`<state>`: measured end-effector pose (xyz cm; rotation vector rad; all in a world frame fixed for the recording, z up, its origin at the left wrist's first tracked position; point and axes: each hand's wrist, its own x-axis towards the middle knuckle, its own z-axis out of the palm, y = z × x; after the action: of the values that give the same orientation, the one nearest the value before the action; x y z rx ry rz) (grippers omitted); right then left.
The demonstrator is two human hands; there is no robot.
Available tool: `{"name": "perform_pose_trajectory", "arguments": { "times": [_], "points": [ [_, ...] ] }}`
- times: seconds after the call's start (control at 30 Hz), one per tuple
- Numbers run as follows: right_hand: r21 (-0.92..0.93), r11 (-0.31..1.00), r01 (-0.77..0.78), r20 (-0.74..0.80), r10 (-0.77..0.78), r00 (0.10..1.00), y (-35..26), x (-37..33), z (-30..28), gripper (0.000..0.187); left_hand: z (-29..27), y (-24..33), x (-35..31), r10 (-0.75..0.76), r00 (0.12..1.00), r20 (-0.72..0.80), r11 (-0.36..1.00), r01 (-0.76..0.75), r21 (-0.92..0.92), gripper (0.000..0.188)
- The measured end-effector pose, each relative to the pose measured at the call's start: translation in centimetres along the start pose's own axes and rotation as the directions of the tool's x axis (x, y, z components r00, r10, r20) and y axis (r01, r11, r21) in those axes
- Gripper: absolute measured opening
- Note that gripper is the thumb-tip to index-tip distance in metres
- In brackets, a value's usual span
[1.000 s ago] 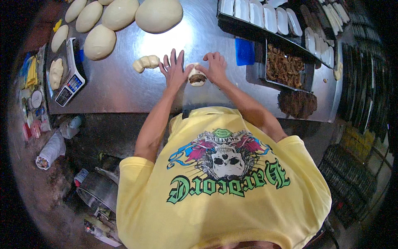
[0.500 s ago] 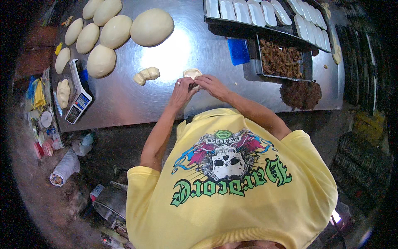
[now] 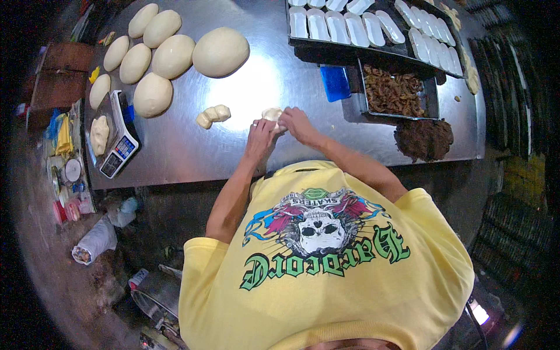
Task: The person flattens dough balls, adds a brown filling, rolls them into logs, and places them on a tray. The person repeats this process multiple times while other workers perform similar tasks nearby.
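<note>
On the metal table, a small pale piece of dough [image 3: 271, 113] lies between my hands near the front edge. My left hand [image 3: 262, 135] curls its fingers over the dough's left and near side. From the other side, my right hand [image 3: 296, 123] pinches the dough's right edge with bent fingers. The underside of the piece is hidden by my fingers. To the left lies a short row of small dough pieces [image 3: 213, 115], touching one another and apart from my hands.
Several large dough balls [image 3: 220, 52] sit far left, beside a scale [image 3: 120, 153] bearing dough [image 3: 100, 135]. At right are a blue scraper [image 3: 335, 83], a metal pan [image 3: 399, 114] of brown shredded filling, a dark crumbly mound [image 3: 424, 140] and a black tray [image 3: 326, 48] of white paper-lined pieces.
Between my fingers, the dark filling seen earlier is now covered by dough. My right hand has drawn its fingers in at the dough's right edge. The whole view has shifted slightly.
</note>
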<state>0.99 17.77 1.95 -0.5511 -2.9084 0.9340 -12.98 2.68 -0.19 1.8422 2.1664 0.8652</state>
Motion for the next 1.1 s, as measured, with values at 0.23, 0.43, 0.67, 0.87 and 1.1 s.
{"name": "perform_pose_trajectory", "arguments": {
  "times": [0.23,0.43,0.67,0.87,1.1],
  "points": [
    [-0.183,0.957,-0.226,0.299,0.273,0.914,-0.8,4.6,-4.9,0.041,0.2,-0.3,2.1,-0.34,0.935,0.103,0.934,0.323,0.151,0.03],
    [-0.325,0.926,-0.194,0.08,0.232,0.97,-0.7,4.5,-4.2,0.058,-0.7,0.4,3.7,-0.603,0.797,0.039,0.79,0.59,0.167,0.082],
    [-0.13,0.977,-0.17,-0.041,0.166,0.985,2.7,2.8,-4.4,0.054,-1.6,-0.8,2.7,-0.653,0.755,0.05,0.756,0.648,0.091,0.105],
    [-0.019,0.981,-0.195,-0.119,0.192,0.974,1.6,3.6,-2.6,0.053,-1.5,0.0,3.6,-0.63,0.776,0.026,0.775,0.626,0.092,0.097],
    [0.043,0.968,-0.248,-0.136,0.252,0.958,2.3,3.2,-2.8,0.039,-1.6,-1.4,2.8,-0.44,0.895,-0.081,0.896,0.443,0.03,0.041]
  ]
}}
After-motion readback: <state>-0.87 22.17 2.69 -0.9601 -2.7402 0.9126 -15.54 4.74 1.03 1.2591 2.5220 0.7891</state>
